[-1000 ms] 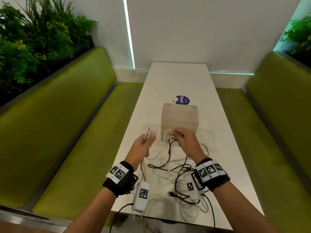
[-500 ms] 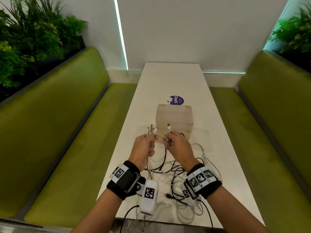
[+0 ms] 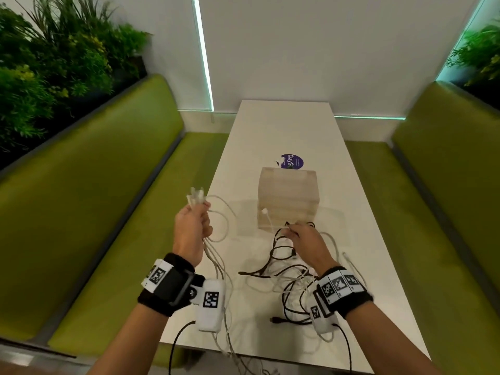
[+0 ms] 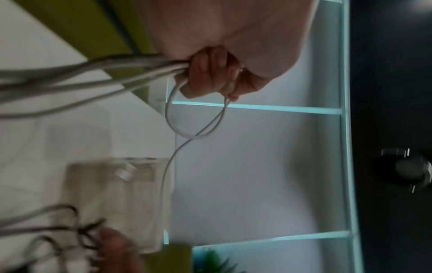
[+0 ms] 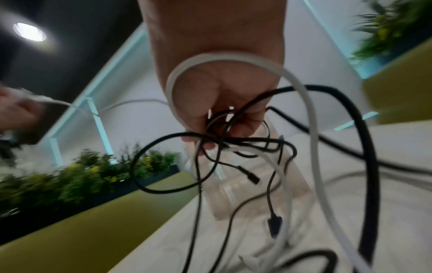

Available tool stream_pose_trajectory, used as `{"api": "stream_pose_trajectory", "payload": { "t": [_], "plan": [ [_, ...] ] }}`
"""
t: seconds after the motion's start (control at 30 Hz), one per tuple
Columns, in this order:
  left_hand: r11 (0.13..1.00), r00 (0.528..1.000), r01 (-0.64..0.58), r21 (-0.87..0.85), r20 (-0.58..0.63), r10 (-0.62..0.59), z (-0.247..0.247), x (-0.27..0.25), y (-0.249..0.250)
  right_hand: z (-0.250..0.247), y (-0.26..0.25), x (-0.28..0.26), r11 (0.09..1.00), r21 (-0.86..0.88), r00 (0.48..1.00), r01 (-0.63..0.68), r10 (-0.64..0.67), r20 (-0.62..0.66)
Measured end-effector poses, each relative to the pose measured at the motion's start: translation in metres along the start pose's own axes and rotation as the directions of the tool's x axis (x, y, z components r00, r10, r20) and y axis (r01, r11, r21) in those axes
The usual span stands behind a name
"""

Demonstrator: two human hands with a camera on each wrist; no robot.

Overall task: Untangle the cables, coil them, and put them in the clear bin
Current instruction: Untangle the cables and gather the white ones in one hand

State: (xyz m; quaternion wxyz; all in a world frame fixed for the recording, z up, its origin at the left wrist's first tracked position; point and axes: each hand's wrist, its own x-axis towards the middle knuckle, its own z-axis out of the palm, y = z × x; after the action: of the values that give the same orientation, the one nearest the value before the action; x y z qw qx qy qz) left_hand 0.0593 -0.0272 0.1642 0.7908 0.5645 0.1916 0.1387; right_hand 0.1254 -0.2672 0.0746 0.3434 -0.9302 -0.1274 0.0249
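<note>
My left hand (image 3: 193, 223) is raised off the table's left edge and grips a bundle of white cables (image 3: 213, 255), their plug ends (image 3: 195, 197) sticking up above the fist; the left wrist view shows the fingers (image 4: 208, 73) curled round them. My right hand (image 3: 296, 234) sits just in front of the clear bin (image 3: 288, 201) and pinches a knot of black cables (image 5: 233, 140) mixed with white ones. A tangle of black and white cables (image 3: 292, 282) lies on the white table (image 3: 284, 131) below that hand.
A round purple sticker (image 3: 291, 161) lies on the table behind the bin. Green benches (image 3: 108, 212) run along both sides of the table, with plants (image 3: 54, 63) behind the left one. A white wall closes off the far end.
The hands have moved apart: the left pulled its white cables up and to the left, off the table edge, while the right stayed low near the bin holding the black tangle.
</note>
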Motion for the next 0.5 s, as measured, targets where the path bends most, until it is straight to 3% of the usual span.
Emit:
{"api": "stream_pose_trajectory", "payload": {
  "t": [0.17,0.27,0.43,0.5],
  "plan": [
    [0.947,0.96,0.08,0.311,0.232,-0.157,0.018,-0.016,-0.039,-0.001,-0.034,-0.007,0.979,0.058,0.98,0.194,-0.192,-0.044],
    [0.912,0.93,0.017,0.409,0.329,-0.165,0.035,-0.028,-0.051,0.0,-0.045,-0.011,0.957,0.011,0.957,0.29,-0.29,-0.029],
    [0.828,0.929,-0.095,0.552,0.348,-0.125,0.042,-0.026,-0.06,0.001,-0.046,-0.013,0.953,-0.063,0.954,0.295,-0.298,-0.035],
    [0.837,0.941,-0.117,0.534,0.329,-0.079,0.041,-0.025,-0.053,0.005,-0.042,-0.011,0.96,-0.082,0.959,0.268,-0.273,-0.07]
  ]
}}
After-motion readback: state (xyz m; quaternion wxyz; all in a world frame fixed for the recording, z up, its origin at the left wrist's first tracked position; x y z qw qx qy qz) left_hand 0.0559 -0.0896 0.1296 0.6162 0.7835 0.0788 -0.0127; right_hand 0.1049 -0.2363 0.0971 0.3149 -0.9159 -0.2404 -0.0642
